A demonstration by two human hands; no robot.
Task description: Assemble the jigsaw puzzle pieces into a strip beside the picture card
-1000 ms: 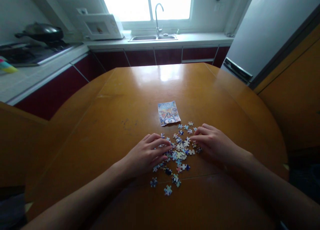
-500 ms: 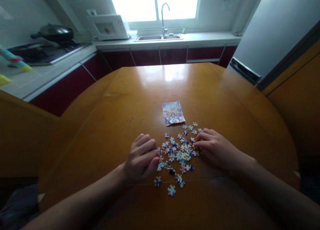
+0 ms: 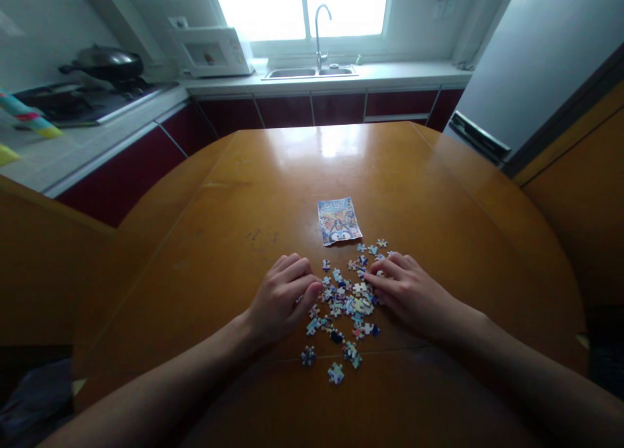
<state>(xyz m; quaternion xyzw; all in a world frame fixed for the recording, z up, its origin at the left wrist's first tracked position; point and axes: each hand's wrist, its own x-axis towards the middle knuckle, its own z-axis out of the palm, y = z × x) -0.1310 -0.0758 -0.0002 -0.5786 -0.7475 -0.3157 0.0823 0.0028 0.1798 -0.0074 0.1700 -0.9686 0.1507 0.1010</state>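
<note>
A loose heap of small jigsaw puzzle pieces (image 3: 359,290), mostly pale with some dark blue, lies on the wooden table between my hands. My left hand (image 3: 285,293) is at the heap's left edge, its fingers curled and the thumb against them. Whether anything is inside that hand is hidden. On the right side, my right hand (image 3: 409,288) reaches over the pieces with its fingers stretched and apart, the index fingertip touching or just above a piece. Nearest to me is a single puzzle piece (image 3: 336,373), apart from the heap.
Behind the heap lies a small printed picture sheet (image 3: 340,222). The brown table (image 3: 244,194) has rounded sides. Past it are a sink (image 3: 292,74), a white microwave (image 3: 214,51), a pan on a stove (image 3: 110,64) and a fridge (image 3: 531,64).
My right hand has moved left, further over the heap. My left hand has shifted slightly up and right, covering pieces at the heap's left edge.
</note>
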